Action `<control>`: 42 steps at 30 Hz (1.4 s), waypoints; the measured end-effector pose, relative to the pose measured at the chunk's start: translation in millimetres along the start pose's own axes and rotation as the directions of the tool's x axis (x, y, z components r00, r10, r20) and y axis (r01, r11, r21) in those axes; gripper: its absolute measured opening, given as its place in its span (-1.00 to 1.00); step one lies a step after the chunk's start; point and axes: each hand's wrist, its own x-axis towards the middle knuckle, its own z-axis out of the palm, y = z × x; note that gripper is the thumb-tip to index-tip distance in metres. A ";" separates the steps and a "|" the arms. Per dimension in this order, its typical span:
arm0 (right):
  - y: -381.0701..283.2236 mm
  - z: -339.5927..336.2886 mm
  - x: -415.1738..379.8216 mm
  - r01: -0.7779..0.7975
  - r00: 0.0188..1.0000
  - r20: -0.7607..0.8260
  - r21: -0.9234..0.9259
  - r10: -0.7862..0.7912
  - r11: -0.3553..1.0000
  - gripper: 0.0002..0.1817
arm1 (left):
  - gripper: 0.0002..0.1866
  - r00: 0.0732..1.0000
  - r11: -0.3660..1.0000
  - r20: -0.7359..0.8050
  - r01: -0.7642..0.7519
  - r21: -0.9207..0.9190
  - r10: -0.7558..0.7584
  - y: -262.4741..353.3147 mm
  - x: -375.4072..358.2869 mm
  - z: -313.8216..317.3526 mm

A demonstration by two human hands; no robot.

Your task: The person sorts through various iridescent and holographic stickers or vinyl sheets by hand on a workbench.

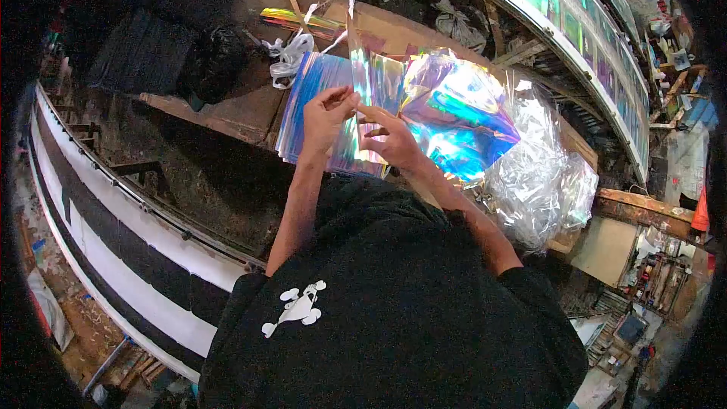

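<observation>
Iridescent plastic sheets (301, 98) lie stacked on the cardboard-covered surface in front of me. A narrow shiny strip of film (356, 44) runs upright across the stack and passes between my hands. My left hand (327, 117) is closed in a pinch on the strip's left edge. My right hand (390, 140) is on the strip's right side, thumb and index finger at its edge and the other fingers curled. The exact grip of the fingertips is too small to tell. To the right is a loose, crumpled iridescent film sheet (462, 117).
Clear crumpled plastic (534, 174) is heaped at the right. White plastic bags (290, 57) and yellow-orange film strips (303, 21) lie beyond the stack on cardboard (227, 117). A black-and-white striped panel (129, 250) stands at the left, a long framed panel (560, 23) at upper right.
</observation>
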 end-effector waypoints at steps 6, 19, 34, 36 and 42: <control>17.6 -17.9 3.2 -0.105 0.992 -0.030 0.337 0.122 0.936 -0.32 | -0.56 0.998 0.998 0.047 -0.051 -0.023 0.052 4.9 0.9 14.0; -11.3 -28.1 12.7 0.078 0.967 -0.250 0.084 -0.055 0.993 -0.33 | -0.52 0.992 0.994 0.063 -0.105 -0.037 0.107 19.0 4.4 38.8; -1.9 -35.9 22.9 0.179 0.914 -0.404 0.336 -0.030 0.924 -0.73 | -0.45 0.974 0.988 0.172 -0.138 -0.069 0.148 28.7 14.7 59.4; -0.5 -35.9 24.6 0.176 0.907 -0.421 0.328 -0.023 0.928 -0.73 | -0.49 0.976 0.988 0.164 -0.132 -0.077 0.143 31.2 14.8 61.1; -23.7 -40.8 27.2 0.061 0.898 -0.437 0.226 0.045 0.972 -0.71 | -0.74 0.975 0.977 0.073 -0.210 -0.027 0.212 30.3 14.0 64.8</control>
